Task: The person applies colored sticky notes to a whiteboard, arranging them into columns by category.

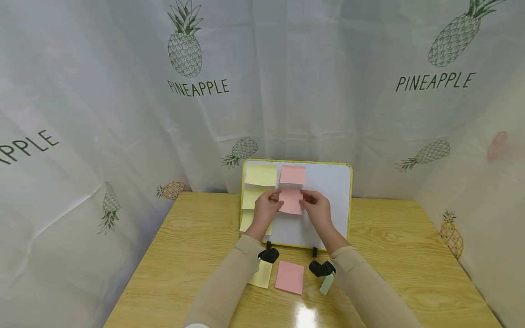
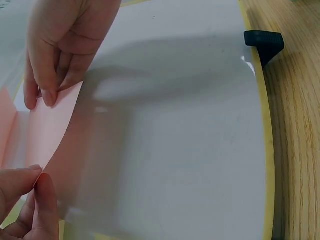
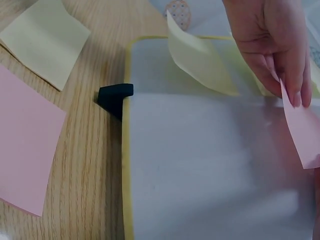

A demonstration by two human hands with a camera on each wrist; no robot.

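Between our two hands we have one pink note [image 1: 290,202] — the left hand [image 1: 265,210] pinches its left edge, the right hand [image 1: 320,209] its right edge. That note is at the middle of one whiteboard [image 1: 328,187], just below one other pink note [image 1: 293,174]; we cannot tell whether its top edge touches the board. To the left, three yellow notes [image 1: 260,174] run down the board in a column, the lowest lifting at its bottom edge. Two black feet [image 1: 315,252] show under the yellow-rimmed board. Nearer us, one yellow pad [image 1: 263,275], one pink pad [image 1: 290,277] and one green slip [image 1: 326,284] — partly hidden — lie on the wooden table [image 1: 184,241]. Behind hangs a pineapple-printed curtain [image 1: 307,82].
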